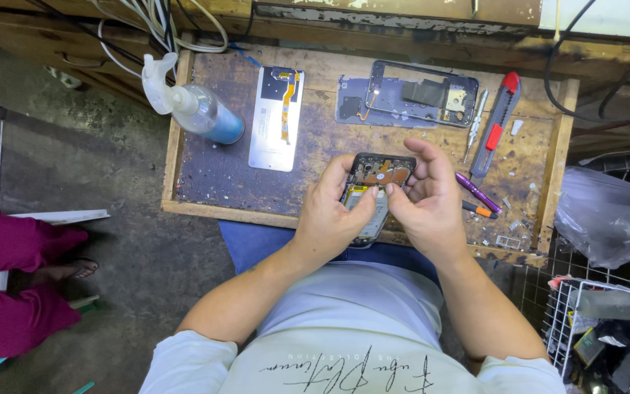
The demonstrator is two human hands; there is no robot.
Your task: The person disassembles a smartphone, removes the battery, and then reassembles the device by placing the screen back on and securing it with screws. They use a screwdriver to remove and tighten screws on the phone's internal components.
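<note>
Both hands meet over the near edge of the worn wooden work tray (184, 157): the left hand (329, 219) grasps the opened black smartphone with its back cover off (377, 182) from below and the side, while the right hand (428, 201) curls around its other edge, thumb and fingertips pressing at the exposed middle of the board. The phone is held in the air just above the tray (its copper-coloured shielding faces up). Judging by this, the step in hand is working on a small internal part, and the next move calls for a fine, steady pinch without flexing the board. Farther back lie a detached white display panel with an orange flex cable (277, 117), a bare dark phone frame (421, 93), a red-and-grey utility knife (497, 124) and a clear spray bottle (195, 106).
</note>
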